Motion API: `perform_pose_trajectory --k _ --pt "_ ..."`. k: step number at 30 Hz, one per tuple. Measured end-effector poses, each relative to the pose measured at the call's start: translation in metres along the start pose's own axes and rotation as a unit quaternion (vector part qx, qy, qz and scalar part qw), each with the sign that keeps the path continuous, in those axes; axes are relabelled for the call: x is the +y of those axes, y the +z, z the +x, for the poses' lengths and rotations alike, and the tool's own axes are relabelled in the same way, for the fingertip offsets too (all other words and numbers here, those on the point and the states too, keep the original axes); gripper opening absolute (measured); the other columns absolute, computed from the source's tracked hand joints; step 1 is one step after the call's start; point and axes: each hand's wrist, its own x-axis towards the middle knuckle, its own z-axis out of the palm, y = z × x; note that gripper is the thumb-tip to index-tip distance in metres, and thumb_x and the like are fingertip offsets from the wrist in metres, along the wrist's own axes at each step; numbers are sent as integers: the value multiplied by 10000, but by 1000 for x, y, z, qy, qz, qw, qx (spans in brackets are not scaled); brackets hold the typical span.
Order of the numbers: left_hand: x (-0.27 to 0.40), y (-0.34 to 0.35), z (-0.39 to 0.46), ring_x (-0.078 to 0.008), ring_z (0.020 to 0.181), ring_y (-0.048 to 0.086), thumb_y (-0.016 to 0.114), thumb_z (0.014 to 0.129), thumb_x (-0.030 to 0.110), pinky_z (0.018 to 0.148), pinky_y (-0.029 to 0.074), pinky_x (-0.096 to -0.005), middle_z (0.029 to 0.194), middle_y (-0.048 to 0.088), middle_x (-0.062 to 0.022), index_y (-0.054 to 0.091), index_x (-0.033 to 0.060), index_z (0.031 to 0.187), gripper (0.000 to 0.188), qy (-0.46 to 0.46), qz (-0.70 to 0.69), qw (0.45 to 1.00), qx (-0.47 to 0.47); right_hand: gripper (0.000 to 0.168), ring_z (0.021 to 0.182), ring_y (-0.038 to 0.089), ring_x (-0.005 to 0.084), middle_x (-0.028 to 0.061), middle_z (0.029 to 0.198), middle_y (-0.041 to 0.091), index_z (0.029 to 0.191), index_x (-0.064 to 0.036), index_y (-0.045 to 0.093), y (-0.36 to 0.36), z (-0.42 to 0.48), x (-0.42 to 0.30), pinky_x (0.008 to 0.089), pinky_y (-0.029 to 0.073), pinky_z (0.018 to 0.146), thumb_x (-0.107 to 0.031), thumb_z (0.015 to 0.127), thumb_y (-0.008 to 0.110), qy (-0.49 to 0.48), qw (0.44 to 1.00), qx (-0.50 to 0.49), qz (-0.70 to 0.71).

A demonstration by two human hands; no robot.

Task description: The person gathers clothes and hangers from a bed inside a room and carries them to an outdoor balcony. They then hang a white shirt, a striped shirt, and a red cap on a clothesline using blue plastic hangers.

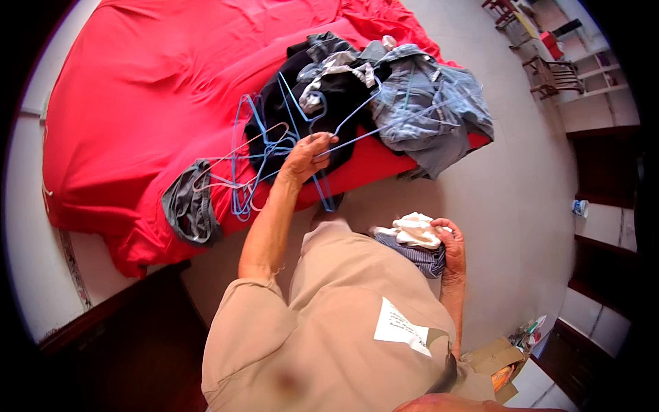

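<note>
My left hand (308,154) is closed around a blue clothes hanger (355,110) and holds it up over the bed's near edge. Lower on the right, my right hand (452,247) grips a bundle of cloth, made up of a white garment (414,230) and a blue-and-white striped garment (425,257). Several blue hangers (265,149) lie tangled left of my left hand, along with a pale pink hanger (226,158). Behind that hand is a heap of clothes, with a black garment (340,108) and light blue denim-like clothing (412,108).
A red sheet (154,103) covers the bed. Dark grey shorts or underwear (193,206) hang over its near edge. A wooden chair (551,77) stands far right. On the floor at lower right is an opened cardboard box (494,355). A blue-and-white container (580,208) sits at the right.
</note>
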Motion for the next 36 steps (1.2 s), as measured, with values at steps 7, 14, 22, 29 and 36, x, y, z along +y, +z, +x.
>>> perform_pose_trajectory --k 7,14,22,29,36 --pt "27 -18 18 -11 439 297 651 938 228 391 207 -184 577 411 82 637 31 982 202 -58 56 997 -6 140 822 635 122 85 933 670 985 4 648 9 1 -5 237 532 762 -63 873 597 -9 1000 23 10" --pt "36 12 29 0 431 303 670 924 224 388 209 -180 568 436 82 667 40 903 185 24 165 986 24 147 820 613 100 63 919 666 975 -1 658 15 2 -6 223 510 775 -56 857 590 2 999 36 11" --pt "101 39 -41 4 458 285 599 976 254 417 234 -175 605 377 98 599 46 924 215 69 240 967 44 205 864 643 156 109 971 663 1024 7 638 5 -2 7 266 538 823 -62 839 582 -20 999 50 3" --pt "94 -77 -124 -9 499 364 623 948 214 432 268 -183 661 454 78 613 77 932 138 120 396 876 248 176 893 660 180 139 1013 665 1029 21 610 -2 5 26 295 560 822 -63 878 578 27 998 31 54" --pt "36 -158 -115 -333 917 561 729 646 101 841 445 -440 850 579 -136 638 64 856 231 191 708 610 300 186 870 645 168 122 976 662 1020 21 622 13 13 20 278 541 809 -68 865 571 50 999 5 1"
